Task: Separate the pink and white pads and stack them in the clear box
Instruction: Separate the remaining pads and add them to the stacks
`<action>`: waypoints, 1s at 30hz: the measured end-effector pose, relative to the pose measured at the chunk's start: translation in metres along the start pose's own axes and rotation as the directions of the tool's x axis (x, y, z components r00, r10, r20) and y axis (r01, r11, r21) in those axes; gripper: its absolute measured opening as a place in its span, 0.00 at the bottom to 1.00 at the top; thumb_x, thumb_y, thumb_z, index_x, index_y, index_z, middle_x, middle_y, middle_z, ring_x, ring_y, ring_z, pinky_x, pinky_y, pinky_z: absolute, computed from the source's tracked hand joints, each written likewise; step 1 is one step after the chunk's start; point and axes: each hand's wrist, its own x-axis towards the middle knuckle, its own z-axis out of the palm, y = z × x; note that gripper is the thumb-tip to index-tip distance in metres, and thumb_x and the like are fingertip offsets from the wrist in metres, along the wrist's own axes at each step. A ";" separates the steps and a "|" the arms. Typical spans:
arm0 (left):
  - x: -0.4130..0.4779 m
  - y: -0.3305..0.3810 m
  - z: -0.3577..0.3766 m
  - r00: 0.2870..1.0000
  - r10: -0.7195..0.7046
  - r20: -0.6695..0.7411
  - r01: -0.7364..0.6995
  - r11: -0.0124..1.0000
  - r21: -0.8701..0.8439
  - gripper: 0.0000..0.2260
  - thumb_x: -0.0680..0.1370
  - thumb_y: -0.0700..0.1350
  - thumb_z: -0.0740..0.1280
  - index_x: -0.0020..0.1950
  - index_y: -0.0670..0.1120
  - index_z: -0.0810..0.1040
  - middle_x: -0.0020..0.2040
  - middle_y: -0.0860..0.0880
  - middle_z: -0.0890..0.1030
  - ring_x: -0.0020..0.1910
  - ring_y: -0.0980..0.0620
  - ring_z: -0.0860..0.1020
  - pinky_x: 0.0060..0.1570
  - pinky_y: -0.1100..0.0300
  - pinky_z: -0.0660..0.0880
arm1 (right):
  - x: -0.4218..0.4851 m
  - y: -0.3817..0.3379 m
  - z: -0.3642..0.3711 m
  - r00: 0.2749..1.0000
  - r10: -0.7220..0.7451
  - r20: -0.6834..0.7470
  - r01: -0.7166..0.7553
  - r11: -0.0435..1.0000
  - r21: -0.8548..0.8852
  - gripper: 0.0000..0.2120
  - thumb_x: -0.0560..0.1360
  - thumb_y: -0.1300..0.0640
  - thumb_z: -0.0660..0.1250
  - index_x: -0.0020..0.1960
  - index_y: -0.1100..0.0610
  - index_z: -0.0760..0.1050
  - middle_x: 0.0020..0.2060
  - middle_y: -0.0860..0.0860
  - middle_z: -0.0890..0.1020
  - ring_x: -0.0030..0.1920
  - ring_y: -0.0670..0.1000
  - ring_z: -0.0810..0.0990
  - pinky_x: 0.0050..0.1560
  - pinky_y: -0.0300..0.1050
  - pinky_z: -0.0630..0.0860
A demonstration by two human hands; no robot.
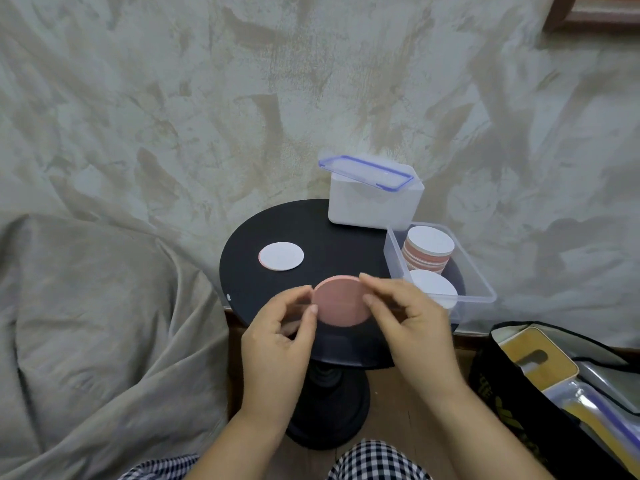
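While it is held up above the near edge of the round black table [329,251], the pink pad [341,303] is pinched at its 2 opposite sides. Its left rim is gripped between the curled thumb and fingertips [311,311] of the left hand [280,341], and its right rim is gripped the same way by the right hand [412,320]. Being a round disc, the pad has no long axis. Its flat pink face is turned toward the camera and tilted upward, and a paler edge is seen along its upper left rim.

1 white pad [281,256] is laid flat on the left part of the table, well apart from the hands. The clear box [481,282] is set on the right side of the table, its long axis running from the near edge toward the back. Inside it, a stack of pink and white pads [429,249] is stood at the far end with a white face on top, and another white disc [434,285] is seen at the near end. Just behind the box, a white container [370,206] is placed, with a blue-rimmed lid [365,171] resting tilted across its top.

Grey-green cloth [138,168] is draped behind and to the left. A dark bag [554,375] lies at the lower right.
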 end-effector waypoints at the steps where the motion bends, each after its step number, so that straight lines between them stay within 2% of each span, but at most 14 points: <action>1: 0.002 0.002 0.003 1.000 -0.002 0.023 0.002 1.000 0.000 0.15 0.73 0.36 0.69 0.49 0.57 0.78 0.48 0.56 0.82 0.47 0.58 0.80 0.44 0.69 0.75 | 0.005 -0.001 -0.009 0.999 0.050 -0.001 -0.050 0.998 0.024 0.18 0.73 0.64 0.68 0.51 0.41 0.77 0.45 0.33 0.82 0.49 0.35 0.78 0.50 0.27 0.71; 3: 0.006 0.008 0.013 0.995 0.010 0.095 -0.013 0.999 0.032 0.15 0.74 0.37 0.69 0.50 0.58 0.76 0.50 0.56 0.80 0.47 0.60 0.79 0.43 0.69 0.75 | 0.018 0.000 -0.032 0.987 0.158 -0.015 -0.155 0.981 0.116 0.17 0.73 0.64 0.68 0.48 0.41 0.78 0.43 0.31 0.81 0.45 0.35 0.79 0.47 0.27 0.73; 6: 0.010 0.016 0.034 0.967 0.044 0.252 -0.068 0.994 0.087 0.14 0.73 0.39 0.69 0.51 0.58 0.74 0.52 0.58 0.76 0.49 0.62 0.76 0.44 0.69 0.75 | 0.036 0.008 -0.071 0.957 0.287 -0.042 -0.269 0.933 0.240 0.15 0.73 0.66 0.67 0.46 0.44 0.80 0.39 0.38 0.84 0.39 0.40 0.80 0.40 0.31 0.77; 9: 0.013 0.019 0.056 0.925 0.092 0.369 -0.150 0.980 0.130 0.13 0.72 0.43 0.71 0.55 0.53 0.75 0.53 0.61 0.72 0.51 0.62 0.73 0.46 0.69 0.74 | 0.049 0.018 -0.103 0.932 0.363 -0.016 -0.355 0.919 0.169 0.14 0.74 0.66 0.66 0.48 0.48 0.79 0.36 0.43 0.84 0.34 0.42 0.80 0.36 0.34 0.79; 12: 0.015 0.021 0.076 0.888 0.134 0.440 -0.226 0.960 0.164 0.17 0.71 0.45 0.72 0.58 0.50 0.74 0.54 0.60 0.70 0.52 0.62 0.72 0.46 0.69 0.73 | 0.057 0.025 -0.120 0.895 0.445 0.039 -0.446 0.888 0.115 0.12 0.75 0.67 0.64 0.48 0.51 0.79 0.38 0.49 0.83 0.32 0.40 0.80 0.33 0.32 0.78; 15: 0.015 0.022 0.089 0.872 0.148 0.466 -0.256 0.950 0.177 0.18 0.71 0.46 0.72 0.59 0.49 0.74 0.57 0.58 0.70 0.53 0.62 0.71 0.50 0.63 0.75 | 0.063 0.029 -0.125 0.866 0.491 0.095 -0.497 0.865 0.071 0.10 0.75 0.67 0.65 0.53 0.56 0.79 0.41 0.53 0.82 0.33 0.42 0.81 0.33 0.32 0.78; 18: 0.014 0.020 0.095 0.871 0.159 0.465 -0.268 0.947 0.179 0.16 0.72 0.45 0.72 0.58 0.49 0.75 0.56 0.59 0.69 0.52 0.60 0.73 0.50 0.59 0.77 | 0.071 0.031 -0.124 0.853 0.497 0.162 -0.495 0.867 -0.053 0.11 0.74 0.66 0.66 0.55 0.58 0.79 0.44 0.56 0.82 0.39 0.47 0.80 0.34 0.34 0.79; 21: 0.014 0.015 0.096 0.882 0.174 0.438 -0.264 0.953 0.151 0.14 0.71 0.44 0.72 0.56 0.48 0.76 0.55 0.59 0.71 0.50 0.57 0.76 0.46 0.56 0.79 | 0.080 0.031 -0.121 0.834 0.496 0.242 -0.460 0.867 -0.191 0.11 0.74 0.65 0.66 0.55 0.56 0.80 0.43 0.55 0.83 0.40 0.49 0.80 0.35 0.33 0.79; 25: 0.011 0.011 0.097 0.891 0.193 0.411 -0.271 0.952 0.140 0.15 0.71 0.44 0.73 0.56 0.47 0.76 0.55 0.59 0.71 0.51 0.57 0.77 0.46 0.58 0.80 | 0.091 0.031 -0.117 0.789 0.509 0.344 -0.415 0.855 -0.312 0.10 0.74 0.64 0.67 0.52 0.53 0.80 0.45 0.57 0.81 0.41 0.50 0.80 0.35 0.33 0.78; 30: 0.010 0.009 0.098 0.898 0.209 0.387 -0.282 0.949 0.143 0.14 0.71 0.43 0.74 0.55 0.47 0.77 0.55 0.59 0.72 0.52 0.58 0.77 0.45 0.60 0.79 | 0.098 0.035 -0.111 0.776 0.509 0.373 -0.367 0.845 -0.389 0.10 0.74 0.64 0.67 0.54 0.55 0.78 0.40 0.51 0.79 0.38 0.48 0.79 0.35 0.33 0.79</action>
